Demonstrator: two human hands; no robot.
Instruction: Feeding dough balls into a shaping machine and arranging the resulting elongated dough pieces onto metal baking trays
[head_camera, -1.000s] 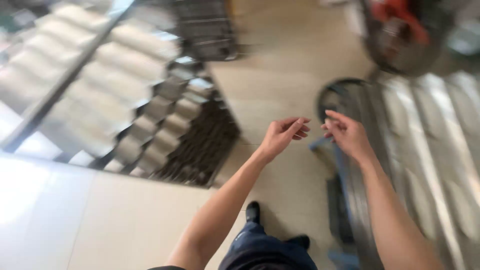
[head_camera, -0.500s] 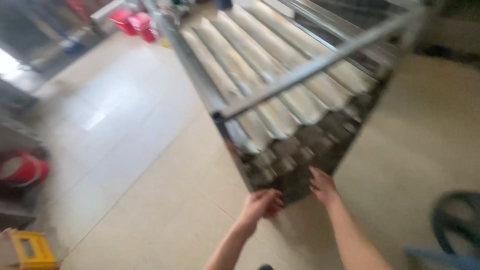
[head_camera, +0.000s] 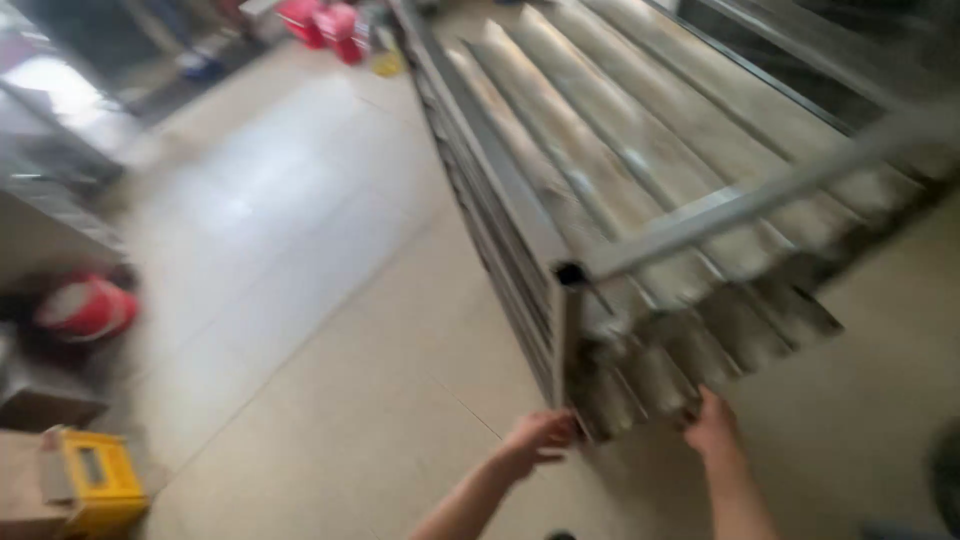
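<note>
A tall metal rack (head_camera: 565, 275) filled with stacked wavy metal trays (head_camera: 640, 190) stands in front of me, seen from above. My left hand (head_camera: 540, 438) is at the rack's near left corner post, fingers curled against the frame's lower part. My right hand (head_camera: 712, 425) presses on the front ends of the stacked trays low on the rack. Motion blur hides whether the fingers actually grip.
Beige tiled floor (head_camera: 300, 330) spreads to the left. A yellow box (head_camera: 92, 480) sits at the bottom left beside a brown carton, with a red round object (head_camera: 88, 308) above it. Red containers (head_camera: 320, 20) stand at the far end.
My view swung from the floor and a dark wheel over to the rack. Both hands, free in the air a second ago, have come onto the rack's near end.
</note>
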